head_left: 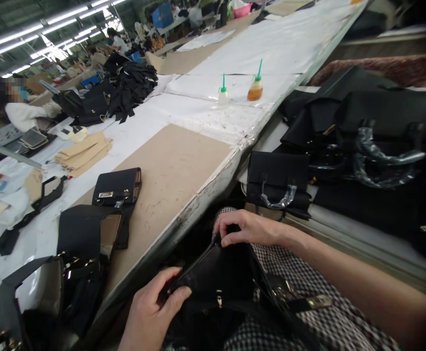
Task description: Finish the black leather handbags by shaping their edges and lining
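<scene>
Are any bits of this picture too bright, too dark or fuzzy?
Yes: in the head view, the ceiling tube lights glare white; in the same head view, the black bag in both hands is so dark that its folds are hard to see, faraway workers look fuzzy, and the far right edge fades nearly black.

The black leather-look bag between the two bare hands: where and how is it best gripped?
Probably by its long upper-left edge, pinched between thumb and fingers: left hand from the lower left at one end, right hand from the right at the other. That edge looks thin, while the black leather-look bag seems slack below; avoid the gold-coloured metal fitting.
</scene>
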The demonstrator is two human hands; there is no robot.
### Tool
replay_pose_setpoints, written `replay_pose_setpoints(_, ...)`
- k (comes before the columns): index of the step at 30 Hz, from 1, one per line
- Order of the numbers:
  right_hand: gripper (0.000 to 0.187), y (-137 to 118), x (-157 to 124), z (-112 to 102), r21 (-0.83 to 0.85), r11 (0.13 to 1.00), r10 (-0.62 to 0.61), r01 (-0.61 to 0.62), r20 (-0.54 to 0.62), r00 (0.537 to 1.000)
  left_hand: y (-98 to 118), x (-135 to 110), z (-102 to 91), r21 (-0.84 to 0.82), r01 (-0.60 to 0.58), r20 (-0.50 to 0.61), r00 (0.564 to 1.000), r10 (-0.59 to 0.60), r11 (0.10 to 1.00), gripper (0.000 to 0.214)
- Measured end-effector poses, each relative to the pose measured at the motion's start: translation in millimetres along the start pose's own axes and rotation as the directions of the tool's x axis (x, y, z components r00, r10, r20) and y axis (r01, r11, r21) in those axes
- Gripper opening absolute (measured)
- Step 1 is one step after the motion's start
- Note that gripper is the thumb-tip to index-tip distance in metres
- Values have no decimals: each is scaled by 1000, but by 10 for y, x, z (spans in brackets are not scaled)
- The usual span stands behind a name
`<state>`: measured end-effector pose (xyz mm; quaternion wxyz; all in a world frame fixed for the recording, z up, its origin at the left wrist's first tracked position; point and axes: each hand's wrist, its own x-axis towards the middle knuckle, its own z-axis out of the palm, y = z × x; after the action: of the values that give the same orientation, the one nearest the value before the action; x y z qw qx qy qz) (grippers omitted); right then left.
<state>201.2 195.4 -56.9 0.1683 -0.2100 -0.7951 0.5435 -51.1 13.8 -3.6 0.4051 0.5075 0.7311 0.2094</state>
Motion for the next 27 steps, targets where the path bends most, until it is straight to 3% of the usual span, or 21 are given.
replay_pose_setpoints(5, 22, 43, 39, 119, 80, 996, 58, -48, -130, 990, -131, -11, 60, -36, -6, -85, 996, 3, 999, 32)
replay_pose_setpoints(9, 21, 86, 33, 248, 126, 988, 115, -92, -185, 976, -220, 25, 61, -16, -143, -110, 984, 141, 990, 24)
replay_pose_setpoints(14, 17, 94, -8, 369, 33, 992, 125, -121, -281, 951, -218, 28, 94, 31, -271, -122, 954, 273, 962, 17)
replay_pose_setpoints(18, 16, 56, -44, 429, -21, 986, 148, -166, -356, 923, -148, 26, 162, 29, -247, -112, 962, 249, 969, 18)
replay_pose_setpoints(21, 16, 25, -88, 450, -39, 982, 156, -187, -400, 903, -59, 56, 168, -8, -141, -53, 989, 140, 990, 27)
replay_pose_setpoints(23, 16, 11, -129, 457, -53, 977, 165, -209, -435, 885, 29, 99, 134, -58, -75, 45, 996, 77, 996, 25)
replay_pose_setpoints(27, 15, 0, -206, 465, -55, 967, 191, -249, -490, 850, 249, 224, 79, -136, -76, 242, 964, 107, 988, 29)
